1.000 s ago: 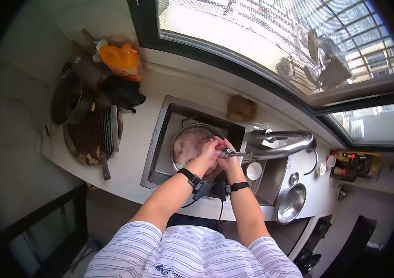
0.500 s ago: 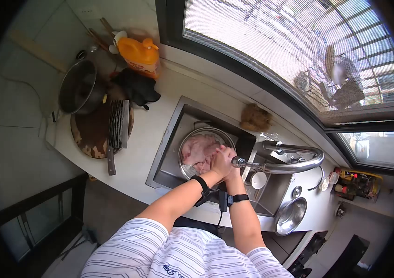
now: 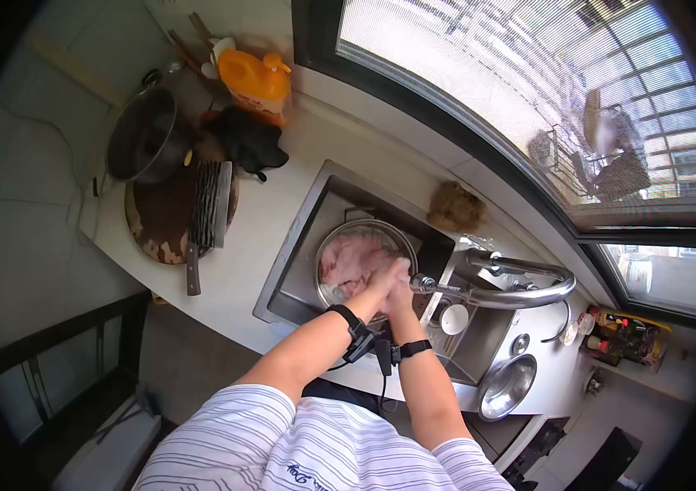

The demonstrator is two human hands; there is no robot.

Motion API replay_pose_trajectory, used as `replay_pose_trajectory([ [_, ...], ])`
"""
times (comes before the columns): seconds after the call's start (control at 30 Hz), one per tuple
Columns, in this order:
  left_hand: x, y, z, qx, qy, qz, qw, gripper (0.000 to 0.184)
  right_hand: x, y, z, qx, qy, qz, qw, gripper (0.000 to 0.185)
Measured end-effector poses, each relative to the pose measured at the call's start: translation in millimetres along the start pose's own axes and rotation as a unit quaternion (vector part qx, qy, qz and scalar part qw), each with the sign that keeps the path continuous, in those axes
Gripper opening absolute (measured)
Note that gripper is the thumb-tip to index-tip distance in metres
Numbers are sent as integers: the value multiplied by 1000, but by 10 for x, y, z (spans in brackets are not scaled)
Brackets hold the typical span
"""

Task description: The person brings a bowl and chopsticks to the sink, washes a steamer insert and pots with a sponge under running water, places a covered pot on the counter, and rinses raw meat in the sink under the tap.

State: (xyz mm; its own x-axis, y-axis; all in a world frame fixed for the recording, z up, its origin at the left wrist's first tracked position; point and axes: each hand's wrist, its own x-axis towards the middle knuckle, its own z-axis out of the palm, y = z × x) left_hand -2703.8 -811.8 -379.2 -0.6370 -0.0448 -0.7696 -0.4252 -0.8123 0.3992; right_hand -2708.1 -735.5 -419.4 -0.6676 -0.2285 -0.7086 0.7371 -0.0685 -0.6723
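Note:
Pale pink raw meat (image 3: 356,258) lies in a round metal bowl (image 3: 321,284) inside the left basin of the steel sink (image 3: 292,282). My left hand (image 3: 386,281) and my right hand (image 3: 401,296) are pressed together over the bowl's right side, beside the tip of the curved faucet (image 3: 520,296). Their fingers overlap and blur, so whether anything is between them cannot be made out. Black bands with small dark devices sit on both wrists.
A cleaver (image 3: 215,204) lies on a round chopping board (image 3: 148,214) at the left, near a dark pan (image 3: 142,135), black cloth (image 3: 250,141) and orange jug (image 3: 255,82). A white cup (image 3: 453,319) stands in the right basin; a steel bowl (image 3: 507,386) sits right of it.
The view has shifted, so the counter items appear farther right. My hands have come closer together and the fingers now overlap. The meat stays in the bowl.

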Motion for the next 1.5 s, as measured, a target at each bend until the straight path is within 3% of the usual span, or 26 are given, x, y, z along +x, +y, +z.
replay_pose_trajectory([
  [0.03,-170,135,94,-38,97,-144,984,23,-90,-77,121,-195,72,-76,975,33],
  [0.1,306,-319,-188,-107,56,-64,991,19,23,-38,71,-248,83,-78,962,32],
  [0.17,369,-398,-275,-83,47,-64,993,15,260,186,-234,-391,-70,-319,860,31],
  [0.2,305,-402,-229,-83,47,-63,993,15,218,114,-297,-390,-71,-321,860,31],
  [0.27,110,-358,-107,-76,-23,-43,996,17,138,-61,-337,-501,-118,-462,722,30],
  [0.33,78,-366,48,-85,-20,-9,996,19,259,33,-584,-476,-108,-421,765,28],
  [0.37,128,-298,79,-76,-34,34,996,13,262,-18,-659,-184,-122,-231,948,25],
  [0.4,229,-319,133,-64,-47,72,994,11,249,-63,-614,119,-119,20,986,23],
  [0.43,576,-583,86,-24,-42,109,993,14,86,-260,-459,131,-103,30,986,23],
  [0.5,871,-716,140,-338,-3,-65,939,18,20,-344,-159,146,-161,51,975,23],
  [0.63,795,-748,337,-490,42,43,870,17,-42,-519,-105,196,-243,59,948,25],
  [0.67,798,-711,317,-30,127,116,985,18,-46,-525,-107,208,-259,58,942,26],
  [0.7,396,-456,315,245,137,170,945,21,-44,-502,-110,203,-262,58,942,26],
  [0.73,-85,-138,324,492,185,219,822,28,-6,-445,-122,181,-147,81,969,25],
  [0.8,36,-244,163,505,176,237,811,28,58,-353,-175,157,-35,97,982,25],
  [0.9,-389,172,68,513,107,230,820,27,123,-253,-253,142,-187,35,971,22],
  [0.97,-866,524,56,659,27,233,714,26,114,-385,-237,72,-190,109,973,25],
  [1.0,-771,443,-28,644,27,228,730,29,55,-422,-254,125,-214,91,965,26],
  [1.1,-818,397,-205,650,180,262,690,31,-46,-565,-205,176,-231,68,954,33],
  [1.17,-995,679,-431,709,186,228,641,37,-8,-568,-304,146,-65,130,979,31],
  [1.23,-982,902,-731,624,206,263,706,43,-10,-543,-441,-128,73,89,985,31],
  [1.3,-749,1208,-1326,423,151,362,817,37,-255,-578,-335,-83,126,81,985,31],
  [1.37,-828,1600,-1801,198,252,363,875,29,-384,-434,-301,-329,273,-125,895,35],
  [1.4,-764,1655,-1956,244,308,382,837,26,-386,-377,-211,-311,281,-129,899,39],
  [1.43,-1090,2092,-2245,129,275,346,888,38,-650,-434,-22,-248,313,-116,910,37],
  [1.5,-1714,2809,-2527,-162,245,328,898,62,-612,-319,11,-215,121,-113,962,39],
])
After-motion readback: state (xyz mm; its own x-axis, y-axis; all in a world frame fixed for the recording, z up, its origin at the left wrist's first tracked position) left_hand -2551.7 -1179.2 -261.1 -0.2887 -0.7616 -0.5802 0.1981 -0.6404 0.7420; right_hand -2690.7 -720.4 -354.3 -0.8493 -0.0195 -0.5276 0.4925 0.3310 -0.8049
